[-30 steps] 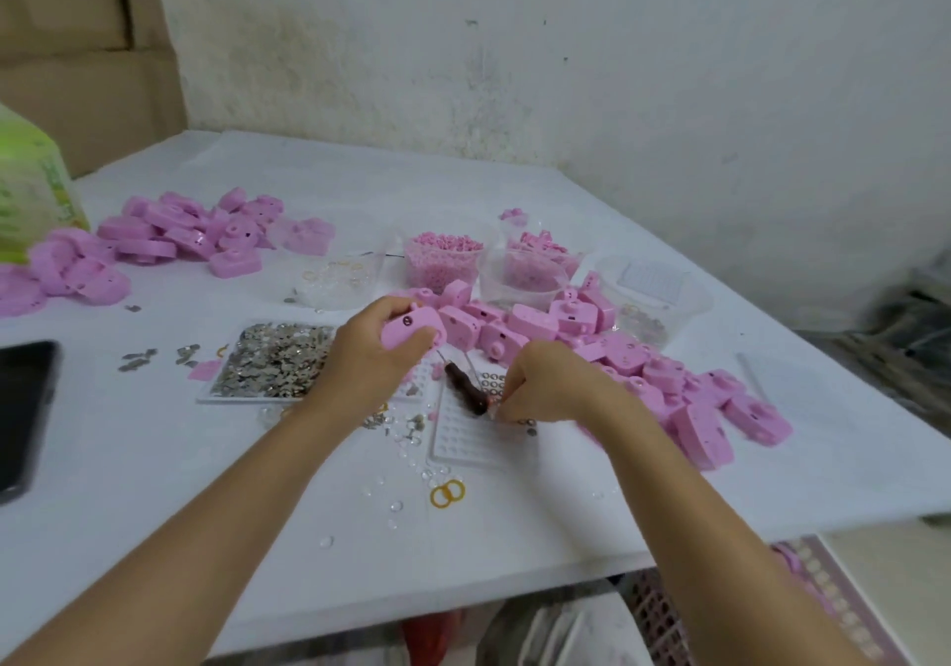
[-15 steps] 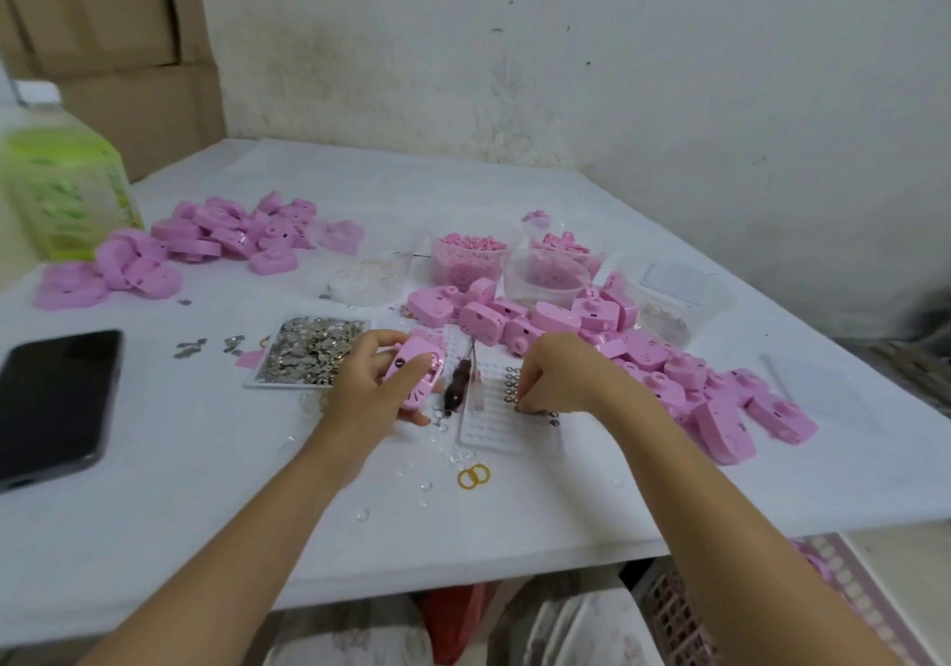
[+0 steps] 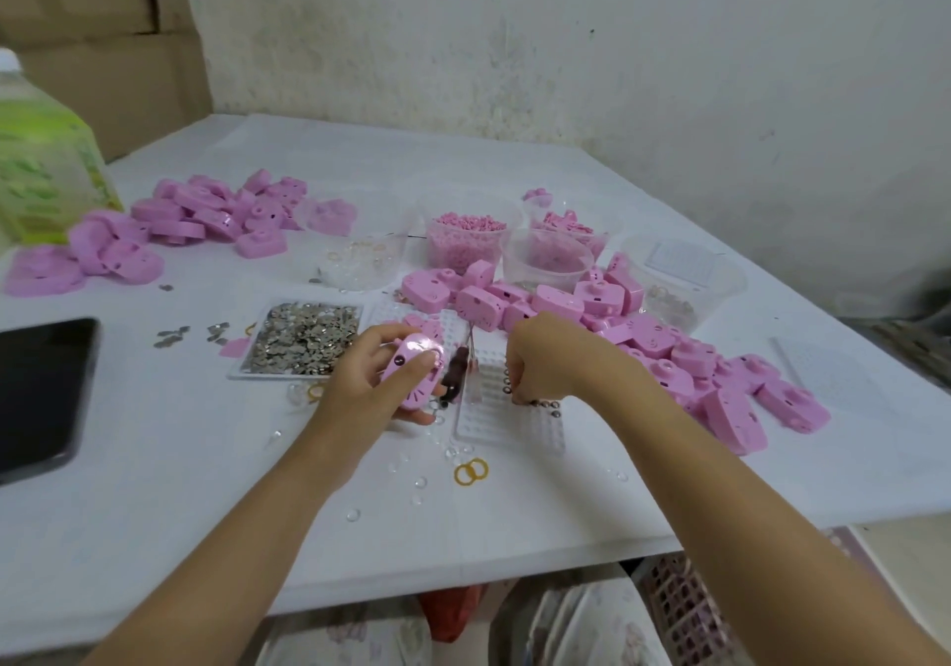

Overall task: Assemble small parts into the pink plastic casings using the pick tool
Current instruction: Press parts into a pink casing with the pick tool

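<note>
My left hand (image 3: 368,387) grips a pink casing (image 3: 414,374), tilted on its side just above the table. The pick tool (image 3: 455,374), with a dark handle and a thin metal tip, lies between my hands at the left edge of a white grid tray (image 3: 494,426). My right hand (image 3: 548,362) is curled over that tray's right side, fingertips down among a row of small metal rings (image 3: 543,403). Whether it pinches one is hidden. More pink casings (image 3: 664,351) are heaped behind and to the right of it.
A tray of silver metal bits (image 3: 303,336) lies left of my left hand. Clear tubs (image 3: 465,241) of pink parts stand behind. A second casing pile (image 3: 206,218), a green bottle (image 3: 43,171) and a black phone (image 3: 41,393) are on the left. Yellow rings (image 3: 471,472) lie near the table's front edge.
My left hand has lowered the casing and turned it on its side. My right hand has shifted from the tool's end to the ring row on the tray. The camera has tilted.
</note>
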